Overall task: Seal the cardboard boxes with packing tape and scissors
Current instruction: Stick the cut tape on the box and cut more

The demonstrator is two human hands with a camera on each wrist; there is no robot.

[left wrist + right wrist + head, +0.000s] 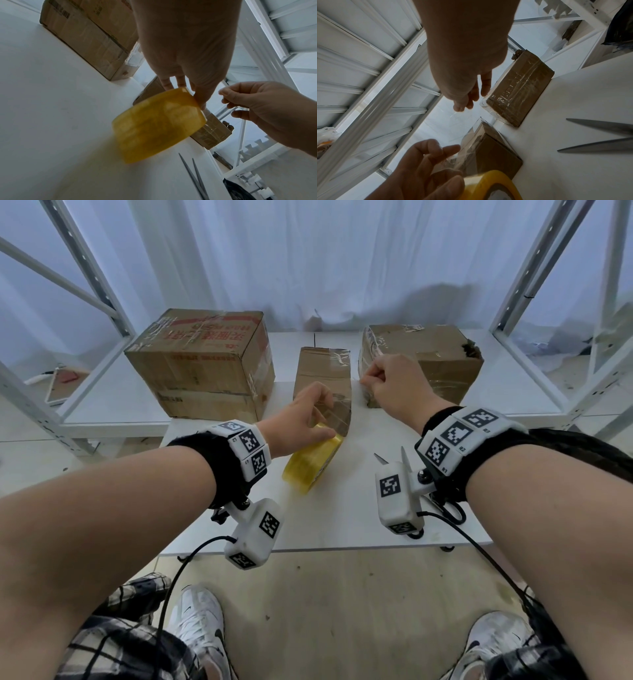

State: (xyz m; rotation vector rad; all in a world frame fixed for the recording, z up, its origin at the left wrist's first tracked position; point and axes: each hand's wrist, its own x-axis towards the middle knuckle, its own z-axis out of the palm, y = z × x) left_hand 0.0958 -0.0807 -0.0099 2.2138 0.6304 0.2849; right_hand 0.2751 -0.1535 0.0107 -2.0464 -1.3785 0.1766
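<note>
My left hand [325,419] grips a yellow roll of packing tape [313,463] just above the white table [342,508], in front of the small middle cardboard box [322,371]. In the left wrist view the thumb and fingers [171,83] clasp the roll [159,124] by its rim. To the right, my right hand [367,380] pinches the free end of clear tape between thumb and fingertips [458,108], beside the right box [428,361]. A faint film runs from the roll [489,185] over the middle box [489,152]. Scissors [404,460] lie on the table with blades apart, partly hidden under my right wrist.
A large box with red print [202,364] stands at the left on the rear shelf [113,405]. The right box [518,89] is wrapped in clear tape and torn at one corner. White metal rack posts [534,278] rise on both sides. A white curtain hangs behind.
</note>
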